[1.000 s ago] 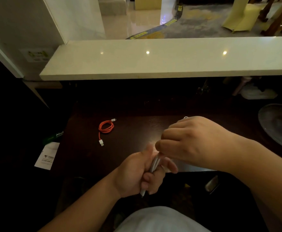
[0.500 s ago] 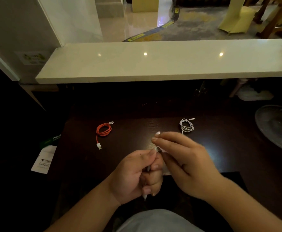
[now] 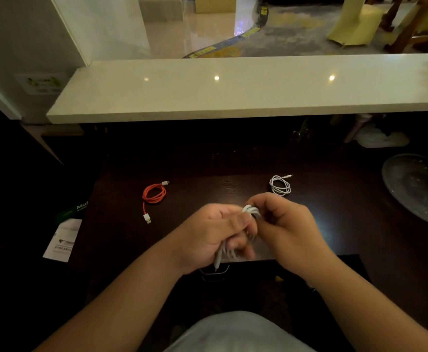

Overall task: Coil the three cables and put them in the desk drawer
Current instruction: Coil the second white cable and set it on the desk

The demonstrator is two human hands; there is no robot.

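Observation:
Over the front edge of the dark desk (image 3: 233, 189), my left hand (image 3: 208, 235) grips a bundle of white cable (image 3: 251, 211); its loops stick out above my fist and loose ends hang below it. My right hand (image 3: 284, 224) pinches the top of the same bundle. An orange cable (image 3: 154, 193) lies coiled on the desk at the left, one plug trailing toward me. A thin white cable (image 3: 280, 185) lies coiled on the desk just beyond my right hand. A metal drawer handle (image 3: 214, 271) shows below my hands; the drawer itself is too dark to make out.
A pale stone counter (image 3: 233, 97) overhangs the back of the desk. A large round dish (image 3: 421, 186) sits at the right. A white leaflet (image 3: 62, 240) and a green packet (image 3: 73, 210) lie to the left of the desk. White items (image 3: 380, 138) rest at the back right.
My right hand has swung round the bundle, from over it to its right side, laying on cable. Both hands have moved slightly forward. The thin white coil, hidden a second ago, is in sight.

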